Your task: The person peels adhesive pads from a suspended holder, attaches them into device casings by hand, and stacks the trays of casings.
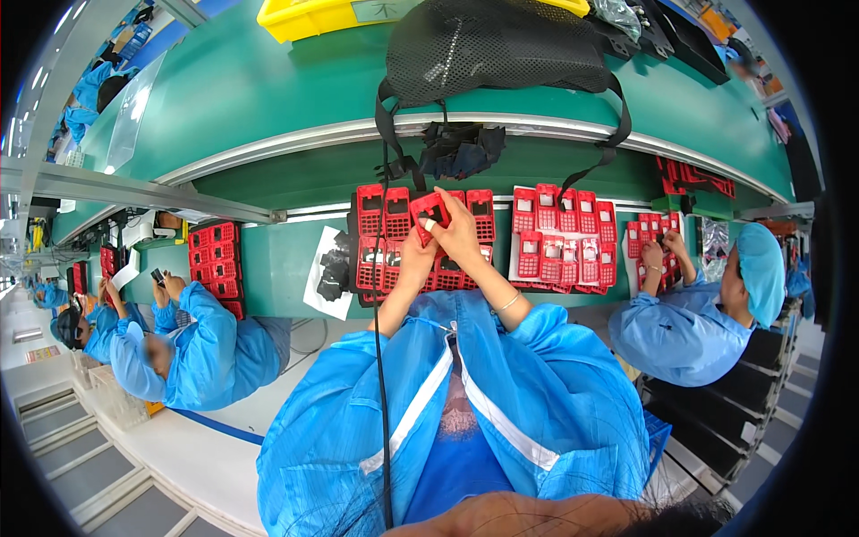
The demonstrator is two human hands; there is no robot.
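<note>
Both my hands are at a red plastic phone-like housing (pixel 428 205) with a window opening, raised over a tray of similar red housings (pixel 369 199). My left hand (pixel 417 258) grips its lower part from the near side. My right hand (pixel 458 234) holds its right side, fingers curled over the edge. A pale finger cot or wrap shows on a fingertip against the housing. Whether a small part is pinched there cannot be made out. Left of the tray, small black pieces (pixel 335 273) lie on a white sheet (pixel 324 299). More red housings (pixel 541 246) stand in rows to the right.
Beyond the tray, dark pieces (pixel 463 150) are heaped below a raised green shelf (pixel 268 80). On the shelf sit a black mesh bag (pixel 492 49) with hanging straps and a yellow bin (pixel 300 20). A black cable (pixel 383 358) runs down in front of me. Co-workers (pixel 689 313) sit on both sides.
</note>
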